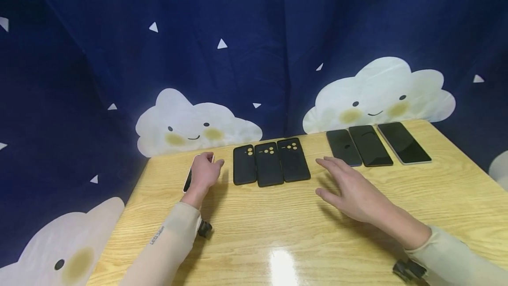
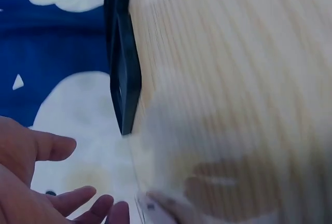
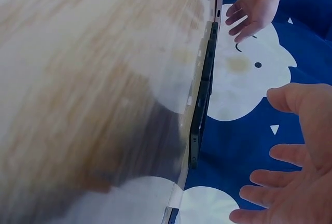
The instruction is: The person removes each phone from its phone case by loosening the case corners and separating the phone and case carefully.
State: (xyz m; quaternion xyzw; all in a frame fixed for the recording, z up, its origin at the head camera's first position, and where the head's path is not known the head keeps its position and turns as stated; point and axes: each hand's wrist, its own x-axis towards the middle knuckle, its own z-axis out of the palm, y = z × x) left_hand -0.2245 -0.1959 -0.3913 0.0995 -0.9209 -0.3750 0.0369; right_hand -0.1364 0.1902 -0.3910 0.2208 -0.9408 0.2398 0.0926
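Note:
A phone with a white edge [image 1: 188, 183] lies at the table's far left, partly hidden under my left hand [image 1: 203, 172]. That hand hovers over it with loosely bent fingers; the right wrist view shows it apart from the phone. Three black phone cases [image 1: 270, 167] lie side by side to its right, camera holes at the far end. My right hand [image 1: 353, 193] is held above the table, right of the cases, its fingers spread and holding nothing. Beyond it lie three dark phones: one with a blue edge [image 1: 343, 147], a black one [image 1: 371, 145] and one with a pale edge [image 1: 404, 143].
The wooden table [image 1: 254, 228] ends just behind the cases and phones. A dark blue curtain [image 1: 270, 56] with cloud and triangle prints hangs behind it. Small black devices are worn at both wrists, such as the left one [image 1: 204, 228].

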